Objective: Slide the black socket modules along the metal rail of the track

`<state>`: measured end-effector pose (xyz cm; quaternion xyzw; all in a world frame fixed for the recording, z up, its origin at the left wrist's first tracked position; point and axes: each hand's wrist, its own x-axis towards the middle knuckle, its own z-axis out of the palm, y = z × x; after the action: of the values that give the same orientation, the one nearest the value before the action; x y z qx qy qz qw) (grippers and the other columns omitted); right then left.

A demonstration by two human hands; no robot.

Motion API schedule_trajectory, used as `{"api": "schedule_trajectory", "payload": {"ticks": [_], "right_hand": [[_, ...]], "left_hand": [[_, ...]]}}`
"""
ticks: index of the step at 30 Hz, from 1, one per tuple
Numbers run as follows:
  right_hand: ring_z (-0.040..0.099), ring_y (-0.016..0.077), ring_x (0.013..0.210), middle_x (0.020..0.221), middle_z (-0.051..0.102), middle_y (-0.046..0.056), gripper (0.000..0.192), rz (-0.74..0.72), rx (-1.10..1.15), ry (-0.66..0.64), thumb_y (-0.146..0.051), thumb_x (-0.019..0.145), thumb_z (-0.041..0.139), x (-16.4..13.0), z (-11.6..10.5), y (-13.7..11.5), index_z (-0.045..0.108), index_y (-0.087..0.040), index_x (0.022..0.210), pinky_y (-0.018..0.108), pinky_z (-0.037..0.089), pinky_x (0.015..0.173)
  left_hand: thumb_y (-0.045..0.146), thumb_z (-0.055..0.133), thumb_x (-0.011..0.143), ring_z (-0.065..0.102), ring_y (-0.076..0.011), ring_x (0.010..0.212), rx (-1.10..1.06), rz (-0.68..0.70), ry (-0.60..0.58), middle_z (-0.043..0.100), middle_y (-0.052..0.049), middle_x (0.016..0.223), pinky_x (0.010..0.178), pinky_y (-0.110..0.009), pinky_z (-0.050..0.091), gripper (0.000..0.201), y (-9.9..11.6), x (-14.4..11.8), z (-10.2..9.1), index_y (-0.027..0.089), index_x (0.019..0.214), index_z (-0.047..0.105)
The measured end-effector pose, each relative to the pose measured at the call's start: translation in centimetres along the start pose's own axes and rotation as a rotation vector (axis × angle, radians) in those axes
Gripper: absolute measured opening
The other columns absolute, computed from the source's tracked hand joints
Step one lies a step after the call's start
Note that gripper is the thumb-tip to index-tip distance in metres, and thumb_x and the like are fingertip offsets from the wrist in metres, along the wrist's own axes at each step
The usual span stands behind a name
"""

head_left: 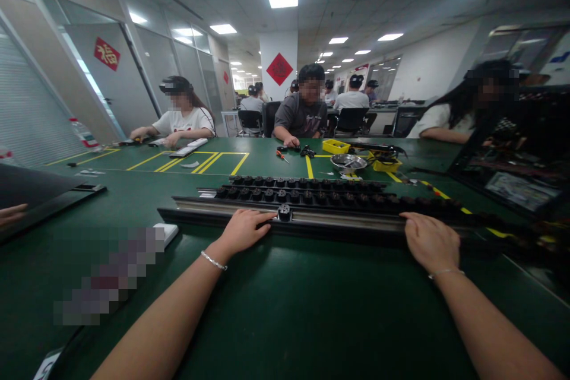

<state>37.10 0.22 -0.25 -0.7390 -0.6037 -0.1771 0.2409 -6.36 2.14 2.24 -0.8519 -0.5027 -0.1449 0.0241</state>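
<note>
Across the green table [285,309] a long black rail [338,222] is lying, its long axis running left to right. Behind the rail, black knobbed strips [312,190] are lying parallel. On the rail's near edge, the left hand [243,230] and right hand [431,241] are resting, fingers flat, gripping nothing.

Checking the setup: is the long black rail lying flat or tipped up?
Flat. The long black rail lies lengthwise on the green table, with the left hand and right hand resting on it.
</note>
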Motion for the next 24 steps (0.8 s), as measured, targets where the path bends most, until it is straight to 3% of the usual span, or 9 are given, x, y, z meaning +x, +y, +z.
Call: {"api": "schedule_trajectory", "payload": {"ticks": [10,13,17,21,24], "right_hand": [[0.056,0.0263,0.104,0.108,0.067,0.009,0.041,-0.006,0.044,0.084,-0.027,0.085,0.029,-0.5,-0.4,-0.7,0.066,-0.018,0.1,0.046,0.037,0.092],[0.057,0.0261,0.103,0.106,0.067,0.011,0.039,-0.107,0.09,0.091,-0.027,0.085,0.033,-0.7,-0.8,-2.0,0.065,-0.017,0.103,0.045,0.039,0.092],[0.058,0.0224,0.101,0.107,0.067,0.01,0.036,-0.312,0.209,0.034,-0.027,0.086,0.036,-1.5,-1.3,-6.2,0.065,-0.017,0.104,0.039,0.041,0.091],[0.057,0.0207,0.105,0.112,0.066,0.008,0.035,-0.461,0.319,-0.124,-0.025,0.086,0.038,-2.7,-1.5,-11.8,0.062,-0.018,0.11,0.037,0.04,0.093],[0.056,0.0198,0.109,0.119,0.063,0.007,0.038,-0.515,0.381,-0.21,-0.023,0.085,0.04,-3.3,-1.6,-15.5,0.058,-0.02,0.119,0.037,0.038,0.095]], "left_hand": [[0.04,0.048,0.087,0.059,-0.0228,0.098,0.067,0.05,-0.038,0.067,-0.002,0.105,0.088,-0.037,0.039,0.045,0.4,-0.1,-0.5,0.037,0.132,0.047],[0.04,0.049,0.087,0.059,-0.0223,0.098,0.058,0.049,-0.037,0.067,-0.002,0.103,0.088,-0.036,0.038,0.045,0.4,0.0,-0.4,0.037,0.132,0.047],[0.038,0.05,0.086,0.059,-0.0222,0.097,0.064,0.058,-0.035,0.066,-0.002,0.101,0.088,-0.036,0.037,0.047,0.5,0.0,-0.4,0.038,0.133,0.045],[0.037,0.049,0.086,0.059,-0.0228,0.094,0.08,0.076,-0.023,0.066,-0.003,0.096,0.088,-0.038,0.037,0.047,0.6,-0.1,-0.3,0.037,0.133,0.045],[0.031,0.05,0.085,0.058,-0.023,0.101,0.044,0.093,0.021,0.065,-0.003,0.107,0.092,-0.039,0.035,0.047,0.9,-0.2,0.0,0.034,0.131,0.046]]}}
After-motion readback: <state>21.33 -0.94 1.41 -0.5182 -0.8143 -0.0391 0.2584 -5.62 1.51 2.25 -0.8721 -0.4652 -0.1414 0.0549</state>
